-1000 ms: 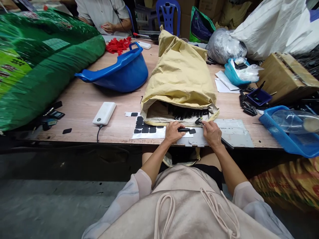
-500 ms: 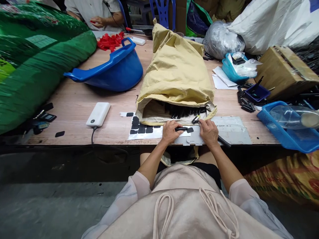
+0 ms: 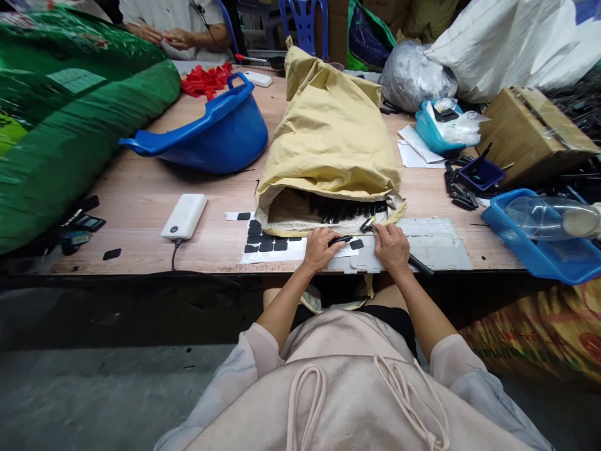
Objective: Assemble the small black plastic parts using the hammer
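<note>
My left hand (image 3: 320,248) rests at the table's front edge, thumb and fingers closed on a small black plastic piece (image 3: 340,239). A small hammer is in my right hand (image 3: 391,245); its metal head (image 3: 367,223) shows beyond the fingers and its black handle (image 3: 421,265) sticks out behind the wrist. Under my left hand lies a white sheet (image 3: 300,252) with black rounded-square pads (image 3: 267,243). One black pad (image 3: 357,244) sits between the hands. Just beyond, the mouth of a yellow sack (image 3: 331,144) opens toward me, with many black pieces (image 3: 347,208) inside.
A grey board (image 3: 436,244) lies under my right hand. Left stand a blue basin (image 3: 225,134), a white power bank (image 3: 184,216) with a cable, and a green sack (image 3: 84,138). To the right are a blue basket (image 3: 530,250) and a cardboard box (image 3: 530,134). A co-worker's hands (image 3: 171,37) are opposite.
The black piece in my left hand has tilted slightly, its right end now higher. My right hand with the hammer is almost unmoved. The co-worker's two hands have come together.
</note>
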Tool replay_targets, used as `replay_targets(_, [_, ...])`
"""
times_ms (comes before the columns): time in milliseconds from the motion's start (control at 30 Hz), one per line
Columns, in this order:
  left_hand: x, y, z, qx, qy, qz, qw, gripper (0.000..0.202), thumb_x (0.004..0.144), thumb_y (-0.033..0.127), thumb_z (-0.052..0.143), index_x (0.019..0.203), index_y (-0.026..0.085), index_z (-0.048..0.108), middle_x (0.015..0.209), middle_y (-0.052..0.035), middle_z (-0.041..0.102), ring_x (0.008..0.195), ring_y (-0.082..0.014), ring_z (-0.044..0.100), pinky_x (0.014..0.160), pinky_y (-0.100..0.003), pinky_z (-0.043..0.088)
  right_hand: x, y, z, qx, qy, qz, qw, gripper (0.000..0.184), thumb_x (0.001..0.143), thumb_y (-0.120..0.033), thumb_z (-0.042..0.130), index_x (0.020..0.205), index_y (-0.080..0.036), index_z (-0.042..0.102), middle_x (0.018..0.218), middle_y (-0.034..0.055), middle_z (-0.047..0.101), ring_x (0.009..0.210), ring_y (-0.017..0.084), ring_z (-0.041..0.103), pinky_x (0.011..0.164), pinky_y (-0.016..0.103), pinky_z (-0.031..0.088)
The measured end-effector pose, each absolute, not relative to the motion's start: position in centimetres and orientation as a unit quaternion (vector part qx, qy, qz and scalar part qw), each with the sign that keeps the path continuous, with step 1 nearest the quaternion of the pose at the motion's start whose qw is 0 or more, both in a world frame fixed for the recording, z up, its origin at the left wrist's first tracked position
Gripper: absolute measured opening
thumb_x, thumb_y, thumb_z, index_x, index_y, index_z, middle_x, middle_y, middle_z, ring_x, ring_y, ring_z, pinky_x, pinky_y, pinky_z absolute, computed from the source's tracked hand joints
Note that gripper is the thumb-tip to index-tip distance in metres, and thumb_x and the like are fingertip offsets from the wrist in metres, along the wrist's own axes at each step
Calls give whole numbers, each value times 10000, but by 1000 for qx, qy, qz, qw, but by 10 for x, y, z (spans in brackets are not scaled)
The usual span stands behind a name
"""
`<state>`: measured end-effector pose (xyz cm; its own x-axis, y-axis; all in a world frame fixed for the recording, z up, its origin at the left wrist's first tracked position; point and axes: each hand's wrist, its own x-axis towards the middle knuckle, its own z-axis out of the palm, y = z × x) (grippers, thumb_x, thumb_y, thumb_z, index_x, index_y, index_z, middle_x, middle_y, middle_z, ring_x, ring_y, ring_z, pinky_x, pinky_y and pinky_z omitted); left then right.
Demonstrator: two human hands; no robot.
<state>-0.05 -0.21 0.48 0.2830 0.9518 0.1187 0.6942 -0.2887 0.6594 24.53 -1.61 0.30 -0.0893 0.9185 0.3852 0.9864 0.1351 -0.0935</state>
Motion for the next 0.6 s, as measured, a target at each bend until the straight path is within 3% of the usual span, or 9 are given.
replay_targets(433, [3,-18,26,768,534,255,245,213,975,356,684,1134,271,797,1092,-54,754,1103,-259,582,1039,-417,418,244,-17,4,-650,-731,-94,184,339,999,-247,496,1269,-219,699,990,103,627,931,254,493,776,352,363])
replay_targets(600, [1,-75,34,814,366,230,389,337,1040,430,551,1233,244,755,1115,-80,772,1031,-232,672,1002,-360,484,243,-17,5,-654,-731,-90,173,335,1015,-251,489,1278,-213,694,1016,105,633,935,255,499,775,347,358])
